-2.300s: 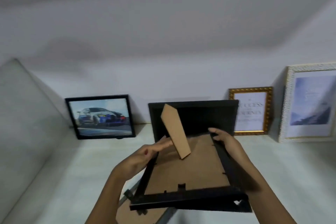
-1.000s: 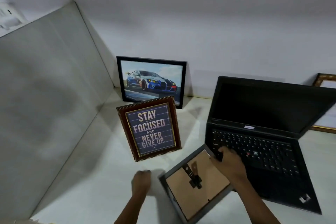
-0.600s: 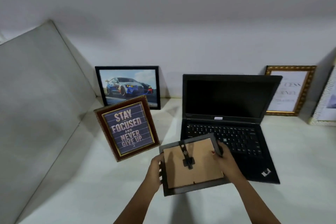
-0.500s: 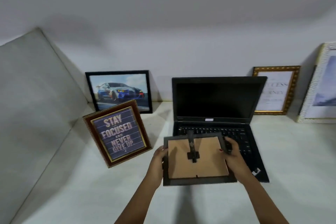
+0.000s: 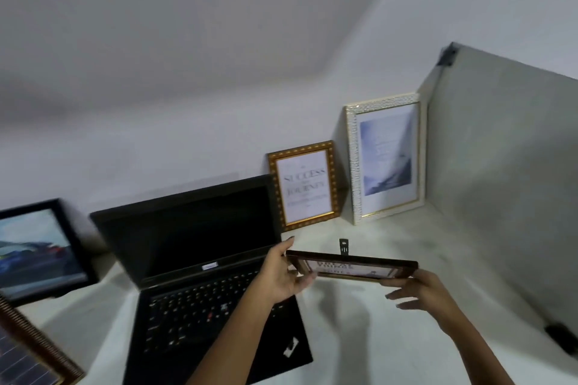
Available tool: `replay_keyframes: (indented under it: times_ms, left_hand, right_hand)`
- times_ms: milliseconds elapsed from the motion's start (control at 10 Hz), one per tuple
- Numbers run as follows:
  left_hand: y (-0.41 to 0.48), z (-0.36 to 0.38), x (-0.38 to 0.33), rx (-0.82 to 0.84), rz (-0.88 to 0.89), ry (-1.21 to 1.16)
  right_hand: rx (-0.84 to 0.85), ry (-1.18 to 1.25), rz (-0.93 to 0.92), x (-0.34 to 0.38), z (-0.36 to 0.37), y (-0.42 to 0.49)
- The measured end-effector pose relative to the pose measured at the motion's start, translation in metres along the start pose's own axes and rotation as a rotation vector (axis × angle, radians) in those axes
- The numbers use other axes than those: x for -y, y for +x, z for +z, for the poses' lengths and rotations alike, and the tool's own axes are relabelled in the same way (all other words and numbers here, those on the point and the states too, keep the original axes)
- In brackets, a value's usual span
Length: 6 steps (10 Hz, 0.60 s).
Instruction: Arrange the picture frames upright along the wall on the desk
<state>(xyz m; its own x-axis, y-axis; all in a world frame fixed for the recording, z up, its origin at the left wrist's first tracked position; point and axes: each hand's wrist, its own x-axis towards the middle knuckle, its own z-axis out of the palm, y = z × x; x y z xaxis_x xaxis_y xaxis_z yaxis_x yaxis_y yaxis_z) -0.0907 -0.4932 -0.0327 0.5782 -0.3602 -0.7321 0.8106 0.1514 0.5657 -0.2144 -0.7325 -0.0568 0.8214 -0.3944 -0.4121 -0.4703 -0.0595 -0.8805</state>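
Note:
I hold a dark brown picture frame (image 5: pixel 353 267) almost flat in the air, to the right of the laptop, its printed face tilted towards me. My left hand (image 5: pixel 280 275) grips its left end and my right hand (image 5: pixel 419 289) supports its right end from below. A small black hanger tab (image 5: pixel 343 247) sticks up behind its far edge. Against the back wall stand a gold frame (image 5: pixel 303 184) and a taller white frame (image 5: pixel 386 156). At the far left a black car picture frame (image 5: pixel 37 250) leans on the wall. A ribbed brown frame (image 5: pixel 28 356) shows at the bottom left.
An open black laptop (image 5: pixel 200 278) sits mid-desk, its screen in front of the wall. A grey partition panel (image 5: pixel 506 184) closes the desk's right side. A small black object (image 5: pixel 563 337) lies by the partition's base. The white desk surface (image 5: pixel 375 337) shows below my hands.
The view has swung to the right. The frame that I held back-up over the laptop keyboard is now right of the laptop, turned with its printed face towards me.

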Motion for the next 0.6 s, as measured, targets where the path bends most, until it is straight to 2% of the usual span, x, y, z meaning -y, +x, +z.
replay_keyframes:
  times_ms: [100,200,400,500,600]
  left_hand:
    - [0.026,0.043,0.010,-0.002,-0.082,0.124]
    - [0.033,0.066,0.015,0.011,-0.084,0.212]
    - [0.039,0.086,0.026,-0.049,0.071,0.402]
    - [0.042,0.079,0.036,-0.092,0.113,0.429]
    - [0.035,0.066,0.056,-0.224,0.306,0.453]
  right_hand:
    - [-0.122,-0.033,0.056,-0.024,-0.021,0.034]
    - [-0.135,-0.050,0.099,-0.038,-0.029,0.050]
    - [-0.042,-0.074,0.191,-0.064,-0.037,0.059]
    - [-0.057,-0.138,0.182,-0.065,-0.035,0.057]
    - [-0.217,-0.203,0.092,-0.061,-0.031,0.046]
